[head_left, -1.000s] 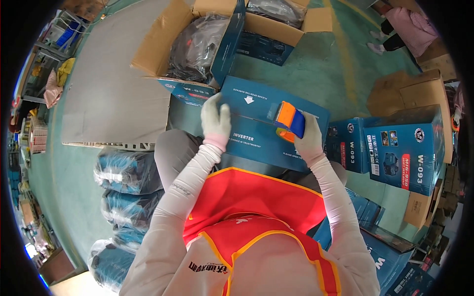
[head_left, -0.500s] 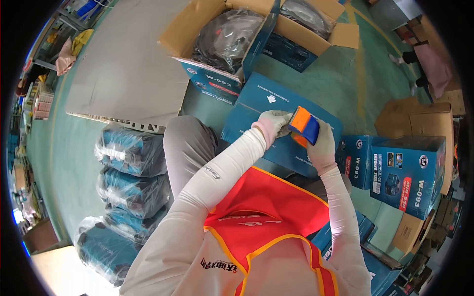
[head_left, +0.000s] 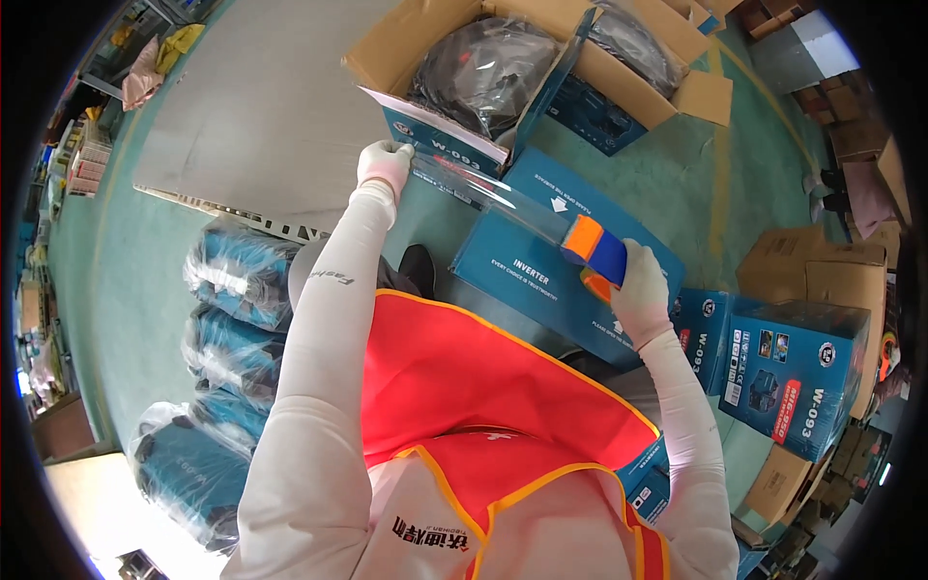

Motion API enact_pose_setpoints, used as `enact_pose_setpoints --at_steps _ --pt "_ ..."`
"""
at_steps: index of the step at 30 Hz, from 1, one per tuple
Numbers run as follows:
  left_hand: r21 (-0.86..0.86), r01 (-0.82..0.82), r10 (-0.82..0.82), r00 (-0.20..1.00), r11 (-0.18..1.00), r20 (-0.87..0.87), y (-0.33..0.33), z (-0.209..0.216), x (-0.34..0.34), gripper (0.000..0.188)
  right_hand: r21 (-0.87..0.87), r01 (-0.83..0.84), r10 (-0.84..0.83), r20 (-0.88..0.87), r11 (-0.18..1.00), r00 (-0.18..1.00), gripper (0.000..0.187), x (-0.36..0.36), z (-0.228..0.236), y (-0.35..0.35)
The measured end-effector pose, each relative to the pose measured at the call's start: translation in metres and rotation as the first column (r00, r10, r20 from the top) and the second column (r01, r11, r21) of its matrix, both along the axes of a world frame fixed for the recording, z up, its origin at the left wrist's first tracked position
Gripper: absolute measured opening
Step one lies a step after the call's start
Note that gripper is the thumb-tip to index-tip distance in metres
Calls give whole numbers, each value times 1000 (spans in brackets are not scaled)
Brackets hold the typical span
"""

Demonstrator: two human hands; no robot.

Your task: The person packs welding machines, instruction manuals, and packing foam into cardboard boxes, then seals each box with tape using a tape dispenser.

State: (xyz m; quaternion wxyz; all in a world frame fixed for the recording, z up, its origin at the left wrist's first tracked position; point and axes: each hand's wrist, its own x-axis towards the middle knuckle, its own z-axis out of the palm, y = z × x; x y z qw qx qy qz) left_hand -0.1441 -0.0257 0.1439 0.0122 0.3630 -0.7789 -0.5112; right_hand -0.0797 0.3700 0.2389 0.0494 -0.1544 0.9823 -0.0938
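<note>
My gloved right hand [head_left: 641, 293] grips an orange and blue tape dispenser [head_left: 596, 251] above the right part of a closed blue carton [head_left: 522, 253]. From the dispenser a strip of clear tape [head_left: 498, 196] runs taut to the upper left. Its free end is pinched in my gloved left hand [head_left: 386, 164], which is held out near the front of an open carton [head_left: 425, 135]. The strip passes over the closed carton, apart from its top. White print and an arrow mark that top face.
Plastic-wrapped black contents [head_left: 488, 72] fill the open carton; another open carton [head_left: 594, 111] stands beside it. Plastic-wrapped teal machines [head_left: 237, 271] line the floor at left, near a large grey board [head_left: 242, 106]. Closed blue cartons [head_left: 797, 372] and brown boxes [head_left: 812, 266] stand at right.
My left hand has moved away to the upper left, drawing a long strip of tape out of the dispenser. My right hand, with the dispenser, has shifted only slightly.
</note>
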Motion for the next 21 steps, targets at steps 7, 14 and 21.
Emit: enact_pose_setpoints --at_steps 7,14,21 --pt "163 20 -26 999 986 36 21 -84 9 22 -30 -11 9 -67 999 998 52 3 -9 5" --pt "212 132 -167 973 968 157 66 -215 52 61 -170 -63 49 -84 983 995 49 9 -11 -9" --pt "98 -40 59 979 994 -197 84 -104 32 56 -175 -80 48 -179 981 983 53 8 -27 18"
